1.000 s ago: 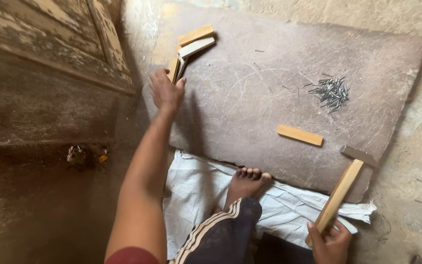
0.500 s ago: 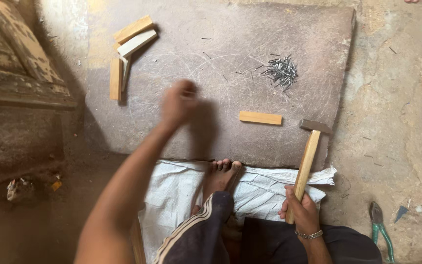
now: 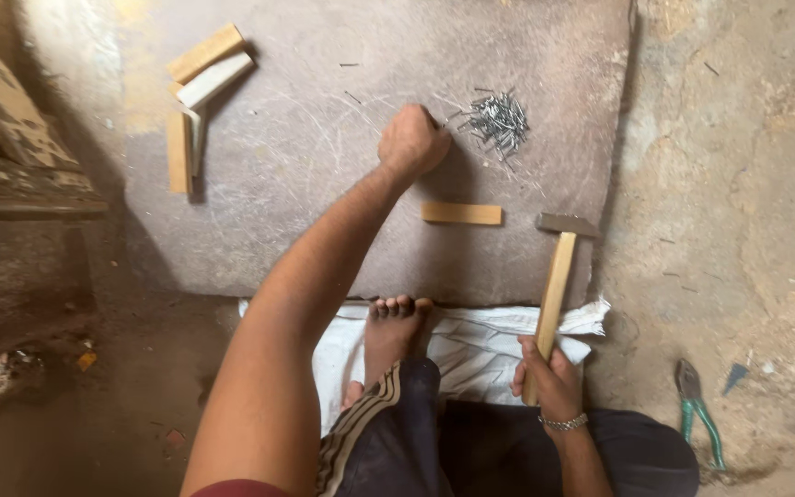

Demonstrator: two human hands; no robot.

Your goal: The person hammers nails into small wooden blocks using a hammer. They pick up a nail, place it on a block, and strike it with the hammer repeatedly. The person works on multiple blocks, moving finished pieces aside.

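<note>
Hands: left hand (image 3: 413, 143) has moved right, now fisted beside nail pile (image 3: 497, 120); right hand (image 3: 545, 373) still grips hammer (image 3: 558, 276), head on slab (image 3: 324, 184).

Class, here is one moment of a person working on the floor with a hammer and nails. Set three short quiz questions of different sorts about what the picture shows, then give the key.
1. True or false: the right hand grips the hammer by the bottom end of its wooden handle.
2. Multiple choice: the left hand is nearest to A) the green-handled pliers, B) the pile of nails, C) the stack of wooden blocks.
3. Fill in: the single wooden block lies between the left hand and the person's bare ____.

Key: 1 true; 2 B; 3 foot.
</note>
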